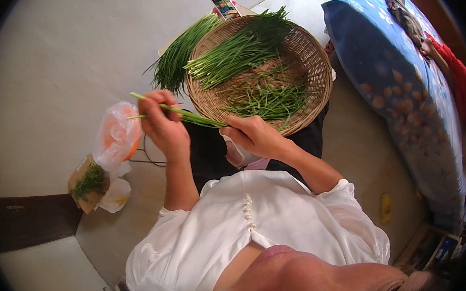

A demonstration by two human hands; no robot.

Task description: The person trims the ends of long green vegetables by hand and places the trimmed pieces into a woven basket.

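Observation:
My left hand (163, 122) pinches a few garlic chive stalks (198, 118) near their pale ends, which stick out to the left past the fingers. At the other, green end, my right hand (259, 135) grips the same stalks between thumb and fingers. Both hands are over the near left rim of a round wicker basket (321, 93) at my lap. Inside it, a thick bundle of chives (238, 50) lies at the far side and loose green blades (272, 101) are heaped at the near side. Another chive bundle (188, 46) rests left of the basket.
A phone (225, 7) with a lit screen stands behind the basket. On the left are a clear plastic bag (117, 132) with something orange, a cardboard box (84, 184) with green scraps, and a cable (148, 162). A bed with blue floral bedding (401, 87) and another person's limb (439, 57) are right.

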